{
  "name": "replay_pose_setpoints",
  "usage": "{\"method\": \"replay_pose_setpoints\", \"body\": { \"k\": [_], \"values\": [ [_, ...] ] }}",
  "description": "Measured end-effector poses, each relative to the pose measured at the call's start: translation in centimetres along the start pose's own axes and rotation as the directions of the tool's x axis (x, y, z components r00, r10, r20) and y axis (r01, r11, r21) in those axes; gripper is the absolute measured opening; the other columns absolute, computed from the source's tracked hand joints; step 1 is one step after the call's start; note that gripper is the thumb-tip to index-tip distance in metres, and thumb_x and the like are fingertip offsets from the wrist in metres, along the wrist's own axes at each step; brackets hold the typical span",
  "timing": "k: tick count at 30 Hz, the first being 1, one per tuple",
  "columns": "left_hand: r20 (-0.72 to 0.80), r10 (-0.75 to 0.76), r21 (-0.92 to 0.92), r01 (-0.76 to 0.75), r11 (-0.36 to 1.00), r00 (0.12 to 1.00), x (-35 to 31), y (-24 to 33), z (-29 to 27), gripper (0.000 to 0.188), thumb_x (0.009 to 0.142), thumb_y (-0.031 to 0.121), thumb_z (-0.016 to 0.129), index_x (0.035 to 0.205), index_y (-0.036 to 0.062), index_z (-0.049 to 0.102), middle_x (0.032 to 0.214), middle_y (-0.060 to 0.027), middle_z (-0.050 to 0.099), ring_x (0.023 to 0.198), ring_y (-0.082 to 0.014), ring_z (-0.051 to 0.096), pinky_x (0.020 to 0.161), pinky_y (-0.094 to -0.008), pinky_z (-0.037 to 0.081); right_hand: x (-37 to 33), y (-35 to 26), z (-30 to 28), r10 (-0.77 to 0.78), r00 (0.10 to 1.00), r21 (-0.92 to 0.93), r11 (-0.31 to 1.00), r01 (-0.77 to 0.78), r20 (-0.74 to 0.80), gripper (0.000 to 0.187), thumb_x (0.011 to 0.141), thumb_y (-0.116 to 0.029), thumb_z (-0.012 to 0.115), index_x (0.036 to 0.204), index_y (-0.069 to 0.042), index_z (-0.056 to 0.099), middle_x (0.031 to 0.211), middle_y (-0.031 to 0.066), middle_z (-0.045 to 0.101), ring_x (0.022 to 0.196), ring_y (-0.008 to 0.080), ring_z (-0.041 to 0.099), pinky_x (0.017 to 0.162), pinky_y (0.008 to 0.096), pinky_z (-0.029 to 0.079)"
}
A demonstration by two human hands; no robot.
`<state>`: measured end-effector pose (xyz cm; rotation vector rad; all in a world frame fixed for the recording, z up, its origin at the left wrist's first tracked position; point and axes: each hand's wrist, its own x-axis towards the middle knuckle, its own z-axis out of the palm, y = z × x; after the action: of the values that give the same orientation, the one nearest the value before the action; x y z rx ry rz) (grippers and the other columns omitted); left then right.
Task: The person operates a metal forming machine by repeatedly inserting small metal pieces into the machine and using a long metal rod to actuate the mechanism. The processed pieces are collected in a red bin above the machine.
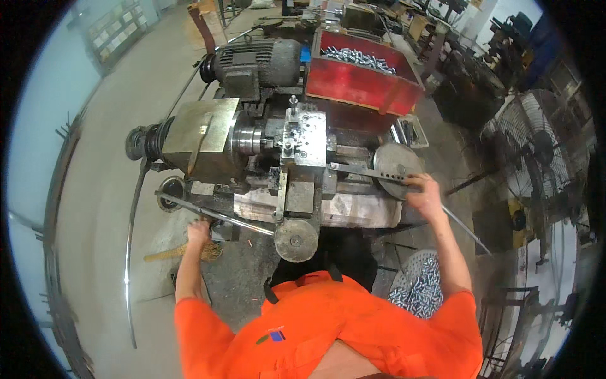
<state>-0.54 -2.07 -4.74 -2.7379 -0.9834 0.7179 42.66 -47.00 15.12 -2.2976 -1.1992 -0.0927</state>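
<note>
In front of me stands a small lathe-like machine with a steel tool block (308,136) beside its spindle chuck (249,139). My right hand (424,197) is closed at the outer end of a flat metal lever (372,171) with a row of holes, over a round metal disc (399,165). Low on the left, my left hand (198,232) has its fingers curled beside a small metal fixture; what they hold, if anything, cannot be made out. A straw brush (170,254) lies by that hand. Above it slants a metal rod (218,213) toward a second round disc (295,240).
A red bin (363,85) of shiny metal parts stands behind the machine, next to an electric motor (259,63). More small parts fill a basket (415,259) near my right elbow. A large fan (527,142) stands at right. One long rod (129,271) extends on the left.
</note>
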Motion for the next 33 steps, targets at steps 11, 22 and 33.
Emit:
{"method": "replay_pose_setpoints", "body": {
  "k": [11,22,33],
  "values": [
    [-0.047,-0.479,-0.982,0.047,0.182,0.877,-3.4,-5.6,-1.7,0.04,0.084,0.027,0.061,0.11,-0.0028,0.057,0.077,-0.0167,0.064,0.052,-0.0193,0.061,0.049,-0.0305,0.049,-19.2,25.4,-4.2,0.689,0.707,-0.691,0.433,-0.579,-0.161,0.053,0.06,-0.015,0.067,0.11,-0.004,0.055,0.105,0.0176,0.06,0.094,0.0329,0.059,0.082,0.0423,0.047],
    [0.042,-0.67,-0.931,-0.214,-0.296,0.741,-1.1,-0.7,-6.7,0.033,0.087,0.023,0.05,0.102,-0.0056,0.048,0.081,-0.015,0.061,0.054,-0.0229,0.062,0.043,-0.0325,0.053,-28.6,7.0,2.7,0.709,0.705,-0.228,0.683,-0.694,-0.025,0.03,0.058,-0.019,0.061,0.081,0.001,0.06,0.069,0.0195,0.059,0.067,0.0351,0.059,0.063,0.0429,0.046],
    [0.01,-0.656,-0.946,-0.205,-0.25,0.755,-1.1,-0.9,-6.6,0.031,0.084,0.018,0.051,0.106,-0.0032,0.048,0.088,-0.0127,0.06,0.056,-0.0209,0.062,0.046,-0.0309,0.053,-27.7,-1.5,6.6,0.704,0.709,0.311,0.683,-0.661,-0.037,0.03,0.06,-0.016,0.055,0.084,0.002,0.06,0.065,0.0092,0.053,0.058,0.0206,0.05,0.053,0.0332,0.04]
  ]
}}
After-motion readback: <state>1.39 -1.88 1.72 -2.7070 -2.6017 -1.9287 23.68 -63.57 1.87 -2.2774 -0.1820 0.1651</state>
